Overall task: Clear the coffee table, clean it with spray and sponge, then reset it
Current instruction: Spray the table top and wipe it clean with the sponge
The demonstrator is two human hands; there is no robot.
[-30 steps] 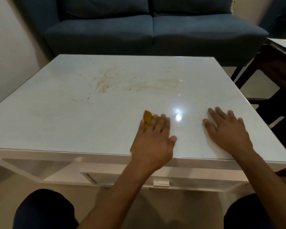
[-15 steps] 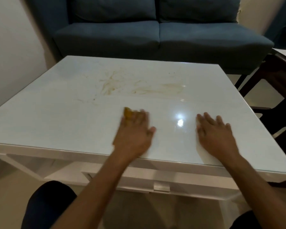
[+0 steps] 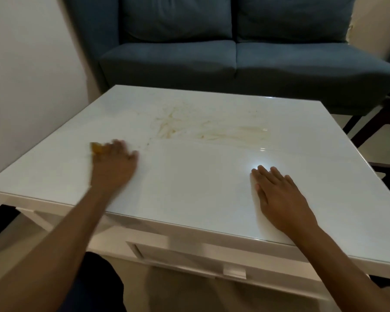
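Peeking out beyond the left hand (image 3: 113, 164) fingers (image 3: 119, 145) (blurred, lying flat over it), the sponge (image 3: 96, 148) touches the table (image 3: 200, 176).

Left hand (image 3: 113, 164) blurred, fingers pressing flat on bench (image 3: 212, 188) left side, right hand (image 3: 279, 197) flat, fingers straight, near its front edge
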